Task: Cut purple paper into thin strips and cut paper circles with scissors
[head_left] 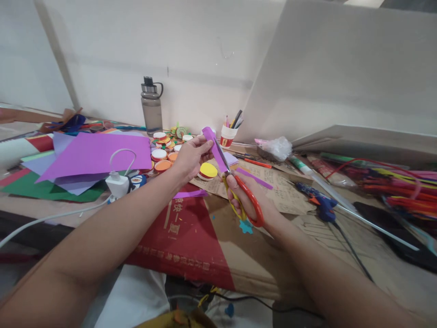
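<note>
My left hand (pixel 194 157) pinches the upper end of a narrow purple paper strip (pixel 212 142) above the cardboard. In my right hand (pixel 246 196) are scissors (pixel 251 200) with one red and one yellow handle; their blades lie along the strip. Beneath and beside the strip are a yellow-topped round piece (pixel 208 170) and pale purple paper (pixel 230 158). Another purple strip (pixel 255 178) lies right of the blades. A blue star-shaped piece (pixel 246 227) rests below my right hand.
Purple sheets (pixel 102 152), a white plug (pixel 118 183) and a water bottle (pixel 152 107) stand or lie left. A paper cup (pixel 227 135) holds pens at the back. Rightward are a blue glue gun (pixel 322 204), its cord, a black phone-like object (pixel 392 232) and colored stems (pixel 403 187).
</note>
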`<state>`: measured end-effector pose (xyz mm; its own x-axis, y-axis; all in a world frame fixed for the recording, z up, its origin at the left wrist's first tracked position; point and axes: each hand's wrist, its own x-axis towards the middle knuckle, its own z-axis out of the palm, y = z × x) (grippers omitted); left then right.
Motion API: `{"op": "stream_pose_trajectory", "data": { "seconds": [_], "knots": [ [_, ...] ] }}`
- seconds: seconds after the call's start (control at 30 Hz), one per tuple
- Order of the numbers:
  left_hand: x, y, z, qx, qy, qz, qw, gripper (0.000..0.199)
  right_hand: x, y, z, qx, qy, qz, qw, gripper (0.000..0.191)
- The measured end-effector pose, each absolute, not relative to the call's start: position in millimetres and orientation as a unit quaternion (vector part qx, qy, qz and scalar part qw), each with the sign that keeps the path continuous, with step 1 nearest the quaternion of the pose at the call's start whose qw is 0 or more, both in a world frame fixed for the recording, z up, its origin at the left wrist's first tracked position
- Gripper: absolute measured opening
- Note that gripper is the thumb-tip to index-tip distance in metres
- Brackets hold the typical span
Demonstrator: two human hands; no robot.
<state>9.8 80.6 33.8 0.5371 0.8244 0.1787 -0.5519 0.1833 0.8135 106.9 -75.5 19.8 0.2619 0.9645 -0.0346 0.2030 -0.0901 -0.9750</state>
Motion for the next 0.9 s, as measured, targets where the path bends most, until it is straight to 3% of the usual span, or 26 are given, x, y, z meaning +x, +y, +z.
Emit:
{"op": "stream_pose_trajectory", "data": {
  "seconds": [0.9],
  "knots": [
    [9.9,80.5,36.1,0.456,0.181,0.441,0.751,0.009,102.1,-77.2,21.2,-0.652,-0.454,0.369,0.483,0.045]
  ]
}}
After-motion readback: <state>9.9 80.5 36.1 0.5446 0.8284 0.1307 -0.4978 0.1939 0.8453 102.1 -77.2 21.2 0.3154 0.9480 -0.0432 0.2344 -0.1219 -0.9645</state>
